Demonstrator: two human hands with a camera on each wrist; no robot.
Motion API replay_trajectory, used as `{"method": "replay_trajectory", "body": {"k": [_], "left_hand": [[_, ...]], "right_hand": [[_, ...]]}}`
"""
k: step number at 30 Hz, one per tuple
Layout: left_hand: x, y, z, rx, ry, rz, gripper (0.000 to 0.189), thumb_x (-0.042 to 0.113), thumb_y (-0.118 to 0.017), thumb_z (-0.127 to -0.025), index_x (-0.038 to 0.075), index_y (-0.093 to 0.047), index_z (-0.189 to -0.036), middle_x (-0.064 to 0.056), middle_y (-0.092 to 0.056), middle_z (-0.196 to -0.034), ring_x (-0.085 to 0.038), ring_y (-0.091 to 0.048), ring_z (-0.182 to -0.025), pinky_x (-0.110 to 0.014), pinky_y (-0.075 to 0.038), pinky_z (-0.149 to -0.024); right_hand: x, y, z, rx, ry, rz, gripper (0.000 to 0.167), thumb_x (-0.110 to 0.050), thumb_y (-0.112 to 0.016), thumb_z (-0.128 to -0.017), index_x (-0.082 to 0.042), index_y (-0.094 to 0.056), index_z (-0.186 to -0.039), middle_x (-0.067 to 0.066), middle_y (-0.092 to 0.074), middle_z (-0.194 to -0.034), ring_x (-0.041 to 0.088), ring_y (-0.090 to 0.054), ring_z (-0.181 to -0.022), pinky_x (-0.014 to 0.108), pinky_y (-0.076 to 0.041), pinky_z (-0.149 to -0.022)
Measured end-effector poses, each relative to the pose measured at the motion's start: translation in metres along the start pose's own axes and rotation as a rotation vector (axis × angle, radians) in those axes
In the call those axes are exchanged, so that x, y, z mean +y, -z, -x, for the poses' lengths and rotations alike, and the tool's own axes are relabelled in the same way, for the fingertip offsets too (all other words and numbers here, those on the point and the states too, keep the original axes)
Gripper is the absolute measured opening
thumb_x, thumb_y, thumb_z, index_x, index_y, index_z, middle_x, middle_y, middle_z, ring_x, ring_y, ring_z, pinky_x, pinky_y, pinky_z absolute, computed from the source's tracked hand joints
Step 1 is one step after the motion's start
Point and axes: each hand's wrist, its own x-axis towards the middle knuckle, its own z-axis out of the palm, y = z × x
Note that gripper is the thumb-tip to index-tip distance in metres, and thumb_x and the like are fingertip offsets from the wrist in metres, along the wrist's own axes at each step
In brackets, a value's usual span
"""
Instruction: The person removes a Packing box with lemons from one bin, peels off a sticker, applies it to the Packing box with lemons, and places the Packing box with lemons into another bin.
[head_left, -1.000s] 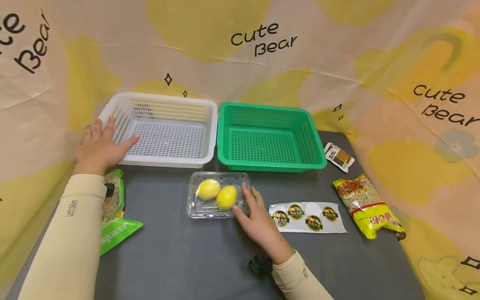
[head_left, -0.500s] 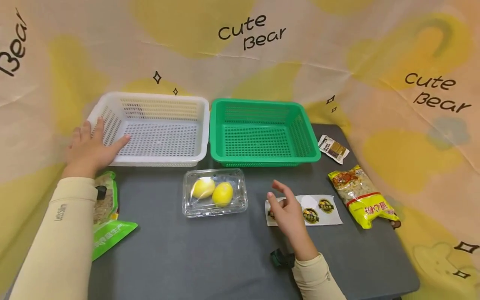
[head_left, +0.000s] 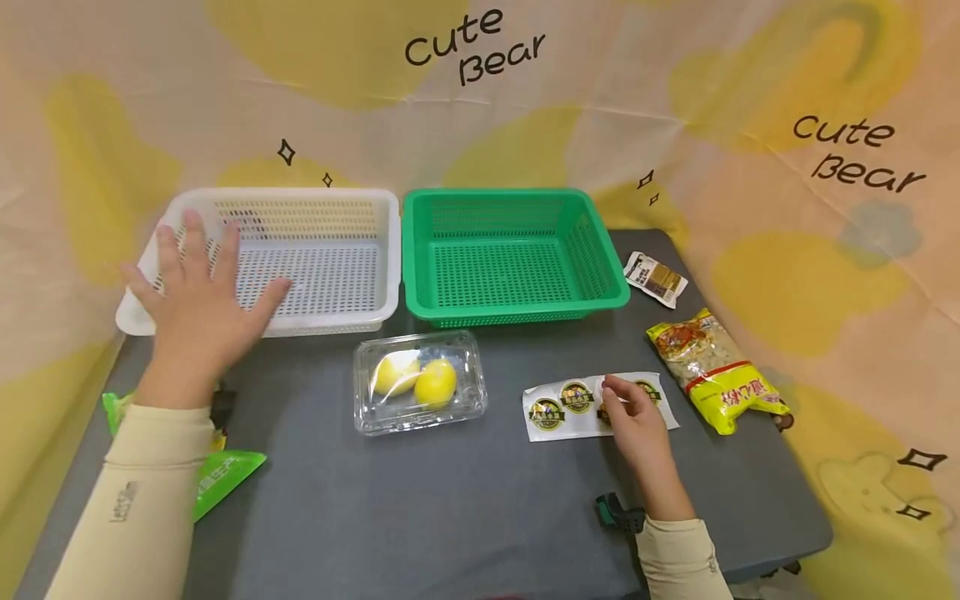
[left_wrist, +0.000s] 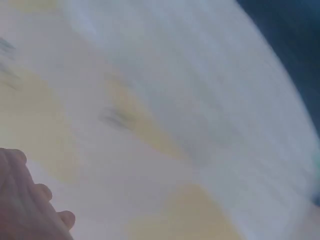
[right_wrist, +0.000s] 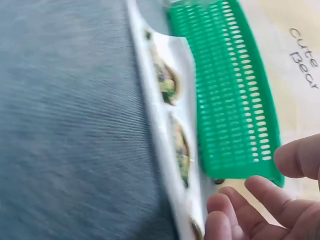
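My left hand (head_left: 206, 312), fingers spread, is over the front left corner of the white basket (head_left: 322, 323). The left wrist view is blurred, and contact with the rim cannot be told. My right hand (head_left: 641, 429) hangs over a white sticker sheet (head_left: 558, 429) that bears round dark labels. In the right wrist view, its thumb and fingers (right_wrist: 265, 192) are apart with nothing between them. A clear plastic clamshell box (head_left: 468, 400) stands in the middle, its lid down, with two lemons (head_left: 435, 383) inside.
A green basket (head_left: 517, 312) stands beside the white one at the back. A small snack packet (head_left: 657, 279) and a yellow food bag (head_left: 723, 375) lie on the right. A green bag (head_left: 225, 479) lies partly under my left forearm. Patterned cloth walls (head_left: 525, 150) surround the table.
My right hand has left the clamshell box and moved right to the sticker sheet. My left hand has shifted and now covers more of the white basket's corner. The head view has turned slightly right.
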Motion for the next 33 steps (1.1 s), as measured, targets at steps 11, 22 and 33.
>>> {"method": "replay_trajectory", "body": {"k": [11, 22, 33], "left_hand": [[0.201, -0.092, 0.093, 0.113, -0.602, 0.191, 0.098, 0.088, -0.019, -0.095, 0.032, 0.007, -0.171, -0.010, 0.023, -0.175, -0.040, 0.014, -0.160, -0.073, 0.005, -0.120], [0.268, -0.170, 0.111, -0.492, -0.646, 0.134, 0.096, 0.075, -0.049, -0.099, 0.025, -0.012, -0.172, -0.002, 0.007, -0.178, -0.028, 0.009, -0.162, -0.061, 0.002, -0.126], [0.260, -0.206, 0.092, -0.694, -0.573, 0.096, 0.085, 0.074, -0.047, -0.102, 0.035, -0.017, -0.171, 0.008, 0.003, -0.177, -0.019, 0.020, -0.160, -0.056, 0.011, -0.126]], "right_hand": [[0.006, -0.021, -0.003, 0.093, 0.251, 0.238, 0.040, -0.019, -0.067, -0.103, 0.004, -0.068, -0.136, 0.026, -0.069, -0.126, 0.043, -0.062, -0.115, 0.054, -0.046, -0.100], [0.013, -0.022, -0.006, 0.053, 0.257, 0.421, 0.045, -0.022, -0.068, -0.101, 0.005, -0.067, -0.137, 0.026, -0.061, -0.142, 0.051, -0.049, -0.132, 0.066, -0.035, -0.110], [0.015, -0.028, -0.005, 0.096, 0.259, 0.441, 0.042, -0.020, -0.069, -0.098, 0.006, -0.071, -0.131, 0.023, -0.062, -0.141, 0.047, -0.049, -0.127, 0.066, -0.037, -0.105]]}}
